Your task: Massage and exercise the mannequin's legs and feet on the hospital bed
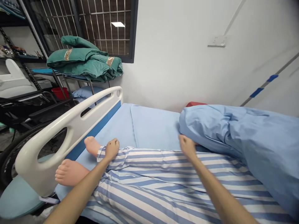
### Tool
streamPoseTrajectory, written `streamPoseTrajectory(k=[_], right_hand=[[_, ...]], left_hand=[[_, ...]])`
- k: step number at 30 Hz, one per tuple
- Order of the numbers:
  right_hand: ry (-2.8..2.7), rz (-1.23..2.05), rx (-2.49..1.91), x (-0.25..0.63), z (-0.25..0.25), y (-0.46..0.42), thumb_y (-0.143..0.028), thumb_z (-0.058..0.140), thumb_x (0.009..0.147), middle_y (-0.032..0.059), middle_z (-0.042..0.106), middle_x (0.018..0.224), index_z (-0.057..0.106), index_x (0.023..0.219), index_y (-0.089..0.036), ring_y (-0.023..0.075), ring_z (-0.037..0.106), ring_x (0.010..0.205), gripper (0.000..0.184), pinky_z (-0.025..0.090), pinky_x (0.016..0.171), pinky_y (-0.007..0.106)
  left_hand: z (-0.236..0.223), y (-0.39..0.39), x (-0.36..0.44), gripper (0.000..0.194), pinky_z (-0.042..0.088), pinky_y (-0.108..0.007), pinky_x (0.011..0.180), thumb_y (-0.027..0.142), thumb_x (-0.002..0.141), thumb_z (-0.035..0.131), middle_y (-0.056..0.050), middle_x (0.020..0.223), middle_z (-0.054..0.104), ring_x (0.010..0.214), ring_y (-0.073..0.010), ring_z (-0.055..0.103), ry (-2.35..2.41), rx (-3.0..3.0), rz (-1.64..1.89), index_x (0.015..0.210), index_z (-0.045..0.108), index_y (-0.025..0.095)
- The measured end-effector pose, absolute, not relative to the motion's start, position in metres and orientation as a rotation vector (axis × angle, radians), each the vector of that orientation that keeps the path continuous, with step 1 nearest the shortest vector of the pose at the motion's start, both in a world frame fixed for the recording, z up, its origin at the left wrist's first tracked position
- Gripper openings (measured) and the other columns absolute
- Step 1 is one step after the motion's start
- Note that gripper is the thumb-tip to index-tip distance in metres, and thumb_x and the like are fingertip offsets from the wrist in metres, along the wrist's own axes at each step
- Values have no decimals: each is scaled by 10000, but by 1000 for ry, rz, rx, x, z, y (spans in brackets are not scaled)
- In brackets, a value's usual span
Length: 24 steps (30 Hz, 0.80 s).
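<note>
A figure in blue-and-white striped trousers [163, 177] lies on a bed with a light blue sheet [144, 124]; its bare feet [70, 171] point toward the white footboard [70, 124]. My left hand [112, 148] is closed in a fist on the far trouser leg's hem near the ankle. My right hand [187, 146] is closed at the edge of a bunched light blue blanket [245, 137], which lies over the figure's upper part; that hand is slightly blurred.
Folded green bedding [86, 60] lies on a rack at the back left beside a barred window [93, 21]. A wheelchair [23, 118] stands left of the footboard. A red container [59, 92] sits behind it. White wall runs along the bed's far side.
</note>
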State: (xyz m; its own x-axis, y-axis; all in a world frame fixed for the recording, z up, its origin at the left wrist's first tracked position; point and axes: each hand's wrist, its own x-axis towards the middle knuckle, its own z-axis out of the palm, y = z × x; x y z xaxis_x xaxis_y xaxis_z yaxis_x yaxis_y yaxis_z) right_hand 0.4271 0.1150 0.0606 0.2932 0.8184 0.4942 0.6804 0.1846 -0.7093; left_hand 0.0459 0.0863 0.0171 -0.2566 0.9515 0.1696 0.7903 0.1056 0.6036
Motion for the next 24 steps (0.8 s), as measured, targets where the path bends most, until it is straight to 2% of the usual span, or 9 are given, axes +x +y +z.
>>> streamPoseTrajectory(k=[2, 5, 9, 12, 16, 20, 24], right_hand=[[-1514, 403, -1432, 343, 64, 118, -547, 379, 764, -25, 363, 451, 357, 468, -221, 130, 334, 485, 441, 257, 516, 276], [-1563, 645, -1220, 222, 64, 115, -507, 350, 806, -38, 359, 486, 348, 504, -210, 116, 338, 505, 424, 258, 513, 253], [-1473, 843, -1105, 122, 41, 107, -450, 366, 836, -51, 342, 485, 335, 519, -211, 110, 317, 510, 398, 248, 501, 244], [-1265, 903, -1170, 103, 15, 106, -431, 379, 828, -53, 332, 496, 312, 530, -217, 114, 307, 527, 373, 258, 503, 244], [-1269, 1010, -1127, 110, 1, 109, -426, 394, 818, -58, 315, 513, 313, 544, -216, 109, 299, 530, 355, 273, 510, 242], [-1264, 1013, -1124, 111, 3, 107, -422, 384, 826, -50, 343, 522, 333, 546, -211, 110, 313, 536, 355, 278, 513, 240], [-1342, 1031, -1062, 108, 3, 107, -433, 368, 828, -39, 380, 526, 380, 551, -203, 115, 340, 550, 361, 284, 510, 232]], left_hand=[[16, 86, 45, 243, 261, -257, 598, 201, 820, 319, 9, 570, 478, 598, -139, 415, 2111, 1722, 897, 592, 405, 210], [14, 85, 42, 248, 286, -252, 614, 197, 828, 317, 11, 582, 496, 611, -140, 440, 2056, 1727, 941, 604, 424, 211], [12, 84, 36, 214, 326, -249, 649, 193, 835, 337, -12, 672, 577, 678, -151, 509, 1930, 1771, 969, 682, 486, 211], [12, 83, 36, 207, 321, -256, 646, 189, 836, 333, -21, 673, 582, 673, -158, 518, 1940, 1771, 924, 693, 481, 215], [11, 82, 39, 213, 304, -260, 635, 179, 812, 326, 4, 595, 509, 618, -146, 469, 1963, 1717, 965, 622, 416, 217], [15, 89, 36, 216, 301, -258, 606, 195, 779, 347, 17, 560, 456, 587, -131, 419, 1885, 1572, 1128, 565, 374, 209], [41, 108, 41, 189, 295, -244, 533, 179, 713, 355, 42, 499, 366, 514, -108, 360, 1698, 1276, 1397, 526, 359, 206]])
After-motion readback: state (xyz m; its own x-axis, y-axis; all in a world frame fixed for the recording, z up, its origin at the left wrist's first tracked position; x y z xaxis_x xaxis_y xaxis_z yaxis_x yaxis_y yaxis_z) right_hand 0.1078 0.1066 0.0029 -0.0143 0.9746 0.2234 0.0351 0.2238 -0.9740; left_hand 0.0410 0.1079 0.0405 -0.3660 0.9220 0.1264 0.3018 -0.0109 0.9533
